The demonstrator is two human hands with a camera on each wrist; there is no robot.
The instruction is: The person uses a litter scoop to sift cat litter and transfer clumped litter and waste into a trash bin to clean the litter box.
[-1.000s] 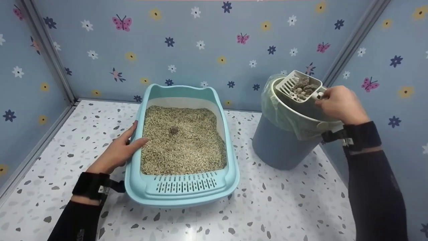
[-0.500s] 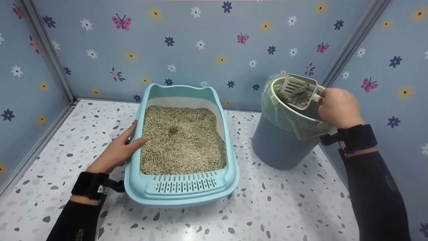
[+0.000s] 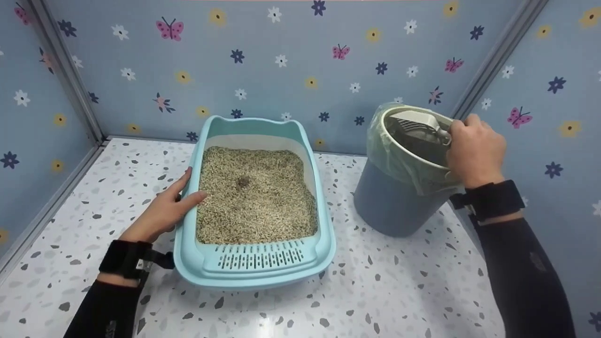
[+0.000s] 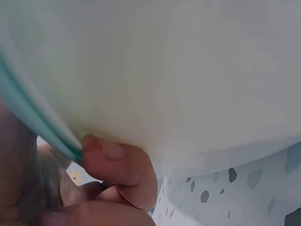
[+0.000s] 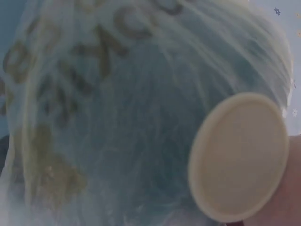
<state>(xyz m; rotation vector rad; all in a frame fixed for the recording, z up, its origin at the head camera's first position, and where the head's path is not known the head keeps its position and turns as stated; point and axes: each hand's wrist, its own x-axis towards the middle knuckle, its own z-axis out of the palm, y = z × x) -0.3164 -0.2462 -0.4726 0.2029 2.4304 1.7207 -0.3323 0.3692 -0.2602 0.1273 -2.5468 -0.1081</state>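
Observation:
A blue litter box (image 3: 256, 277) filled with tan litter (image 3: 258, 202) sits on the speckled surface, with a small dark clump (image 3: 243, 181) in the litter. My left hand (image 3: 166, 209) grips its left rim, thumb over the top; curled fingers (image 4: 127, 165) show under the rim in the left wrist view. At the right, my right hand (image 3: 476, 148) holds a slotted litter scoop (image 3: 415, 118) by its handle, mostly hidden in the fist. The scoop is tipped over inside the mouth of a blue trash bin (image 3: 399, 202). No clumps show on it.
A pale green bag (image 3: 392, 155) lines the bin, folded over outside under a cream rim ring (image 3: 425, 161). A round cream tab (image 5: 239, 157) fills part of the right wrist view. Flower-patterned walls (image 3: 281, 80) stand behind and at both sides.
My right hand has turned the scoop over and lowered it into the bin's mouth; the clumps on it have gone from view. My left hand has stayed on the litter box rim.

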